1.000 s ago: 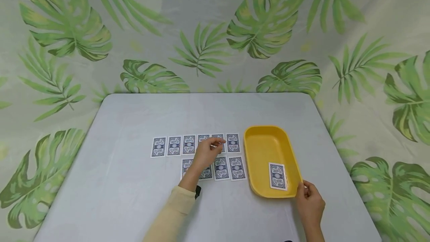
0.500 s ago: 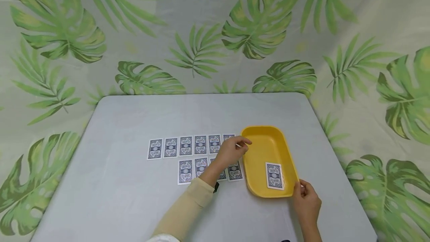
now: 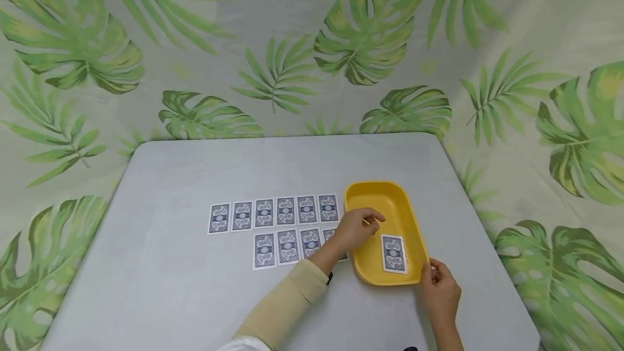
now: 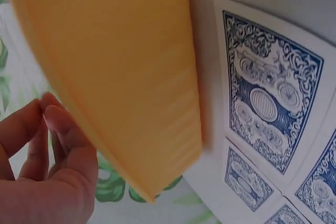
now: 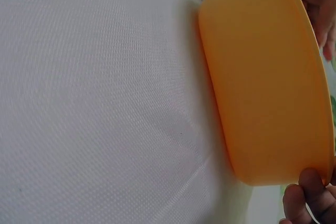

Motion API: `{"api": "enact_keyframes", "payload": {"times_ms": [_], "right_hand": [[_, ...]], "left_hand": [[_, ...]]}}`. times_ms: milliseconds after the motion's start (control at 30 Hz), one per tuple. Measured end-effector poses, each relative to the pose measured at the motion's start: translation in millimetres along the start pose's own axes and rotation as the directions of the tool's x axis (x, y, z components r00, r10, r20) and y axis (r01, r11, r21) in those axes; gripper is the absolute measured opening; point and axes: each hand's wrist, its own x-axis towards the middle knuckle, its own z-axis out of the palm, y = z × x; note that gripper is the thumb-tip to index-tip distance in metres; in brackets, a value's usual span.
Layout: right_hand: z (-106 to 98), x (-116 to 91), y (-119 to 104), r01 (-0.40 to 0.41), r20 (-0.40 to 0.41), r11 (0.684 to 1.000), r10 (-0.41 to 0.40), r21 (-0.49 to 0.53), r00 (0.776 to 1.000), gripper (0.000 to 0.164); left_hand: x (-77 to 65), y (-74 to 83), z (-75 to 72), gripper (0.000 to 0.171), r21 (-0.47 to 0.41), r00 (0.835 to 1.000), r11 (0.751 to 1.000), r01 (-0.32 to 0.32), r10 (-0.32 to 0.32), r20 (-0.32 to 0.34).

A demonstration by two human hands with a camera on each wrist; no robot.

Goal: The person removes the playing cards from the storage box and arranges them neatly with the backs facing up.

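Observation:
My left hand (image 3: 357, 230) hovers over the yellow plastic tray (image 3: 397, 215), past its left rim. Its fingers are loosely curled, thumb and fingertips close together, and no object shows between them in the left wrist view. Face down inside the tray lies a playing card (image 3: 393, 253) with a blue patterned back. At the tray's near right corner, my right hand (image 3: 441, 288) pinches the rim; the right wrist view shows its thumb and fingers (image 5: 312, 187) at that corner. Left of the tray, several face-down playing cards (image 3: 264, 213) lie in two rows, the nearer one partly hidden by my left arm.
A white cloth (image 3: 170, 286) covers the table, which reaches back to a leaf-patterned backdrop (image 3: 287, 75). The long row of cards ends close to the tray's left side. A small dark object (image 3: 410, 349) shows at the bottom edge.
My left hand has moved right, from above the cards to above the tray. My right hand stays at the tray's corner. The head view has shifted slightly; the cards lie as before.

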Motion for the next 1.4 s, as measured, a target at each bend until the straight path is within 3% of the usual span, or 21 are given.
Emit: {"api": "enact_keyframes", "payload": {"times_ms": [433,567,667,800,900,967,1167,1333,1400], "right_hand": [[1.2,0.8,-1.8,0.016,-0.001,1.0,-0.016,0.015,1.0,0.024],[0.8,0.7,-2.7,0.017,-0.003,1.0,-0.017,0.013,1.0,0.023],[0.6,0.8,-3.1,0.019,-0.005,1.0,-0.019,0.012,1.0,0.023],[1.7,0.8,-3.8,0.018,-0.002,1.0,-0.018,0.008,1.0,0.023],[2.6,0.5,-3.7,0.018,0.0,1.0,-0.018,0.005,1.0,0.023],[2.7,0.2,-3.1,0.019,0.001,1.0,-0.019,0.003,1.0,0.024],[3.1,-0.2,-0.9,0.029,-0.012,1.0,-0.029,-0.001,1.0,0.021],[1.6,-0.4,0.0,0.028,-0.01,1.0,-0.028,0.0,1.0,0.021],[0.6,-0.5,0.5,0.025,-0.007,1.0,-0.025,0.002,1.0,0.022]], "left_hand": [[18.3,-11.0,27.9,0.019,0.107,1.0,0.994,-0.013,0.011,0.017],[24.9,-14.2,34.7,0.026,0.236,0.998,0.972,-0.01,-0.005,0.061],[27.6,-16.6,42.0,0.04,0.416,0.995,0.909,0.006,-0.046,0.088],[26.9,-18.9,51.5,0.061,0.647,0.992,0.762,0.022,-0.095,0.078],[27.3,-20.1,56.7,0.068,0.738,0.992,0.674,0.031,-0.109,0.057],[28.2,-21.0,59.2,0.069,0.763,0.993,0.645,0.03,-0.109,0.054],[31.5,-23.3,63.5,0.068,0.764,0.991,0.644,0.046,-0.123,0.044],[33.7,-21.9,64.8,0.069,0.74,0.988,0.669,0.076,-0.148,0.033],[34.3,-21.6,64.8,0.065,0.714,0.987,0.695,0.085,-0.155,0.033]]}}
